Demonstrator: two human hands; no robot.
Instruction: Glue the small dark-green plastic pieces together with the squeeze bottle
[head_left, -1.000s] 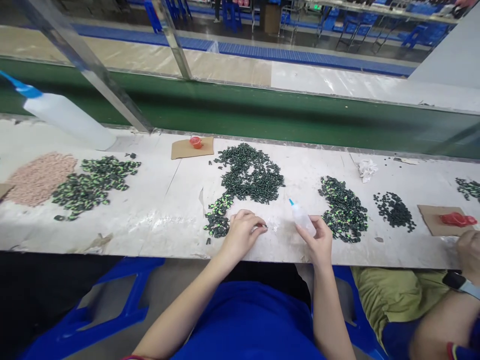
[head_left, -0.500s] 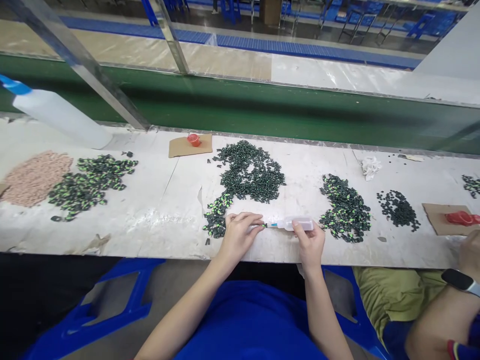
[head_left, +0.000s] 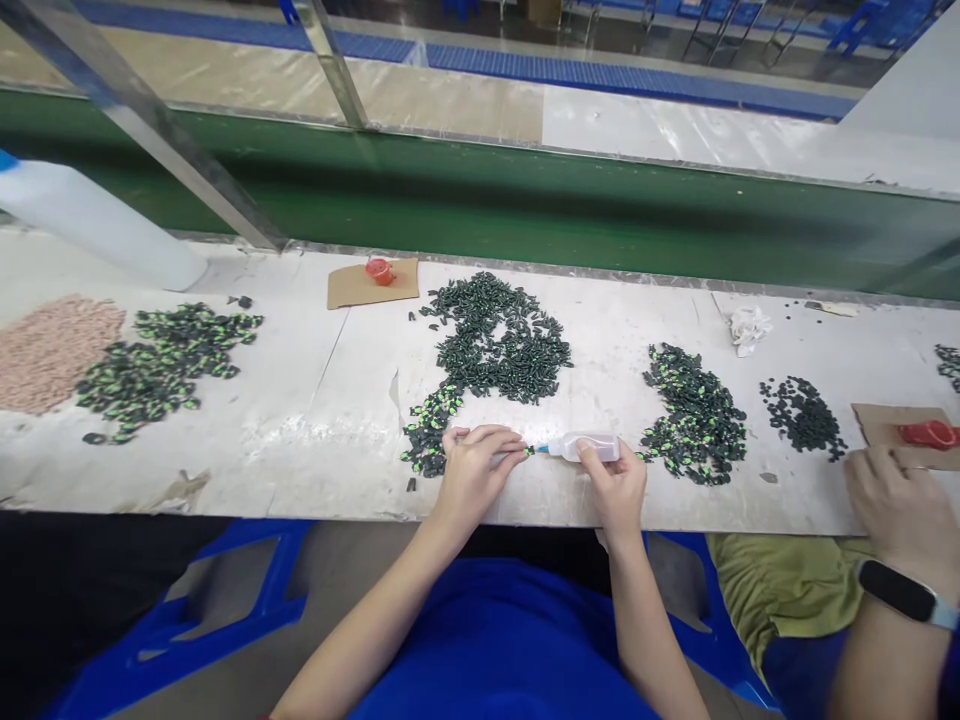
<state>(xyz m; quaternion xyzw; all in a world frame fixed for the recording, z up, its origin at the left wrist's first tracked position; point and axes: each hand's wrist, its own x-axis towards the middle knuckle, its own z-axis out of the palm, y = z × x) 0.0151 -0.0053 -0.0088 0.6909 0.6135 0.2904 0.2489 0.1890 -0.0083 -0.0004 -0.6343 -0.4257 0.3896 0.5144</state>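
Observation:
My left hand (head_left: 484, 465) pinches a small black-and-green piece (head_left: 529, 450) at its fingertips, low over the table. From the right, my right hand (head_left: 619, 485) grips a small clear squeeze bottle (head_left: 589, 447) lying level, its thin blue nozzle (head_left: 541, 449) pointing left at the piece. The nozzle tip is at or very near the piece; contact cannot be made out. Beside my left hand lies a small heap of black-and-green pieces (head_left: 429, 430), joined to a bigger heap of dark green pieces (head_left: 502, 345) behind. Another black-and-green heap (head_left: 697, 420) lies right of my right hand.
A large white bottle (head_left: 97, 225) leans at the left, behind pinkish pieces (head_left: 56, 350) and more black-and-green pieces (head_left: 165, 365). A red cup (head_left: 379, 271) sits on cardboard (head_left: 345, 290). At right are black discs (head_left: 802, 420), crumpled tissue (head_left: 748, 328) and another person's hand (head_left: 896, 500).
The bottle in my right hand has shifted slightly left, closer to the piece. The other person's hand at the right has come further into view over the table. The whole view has shifted a little.

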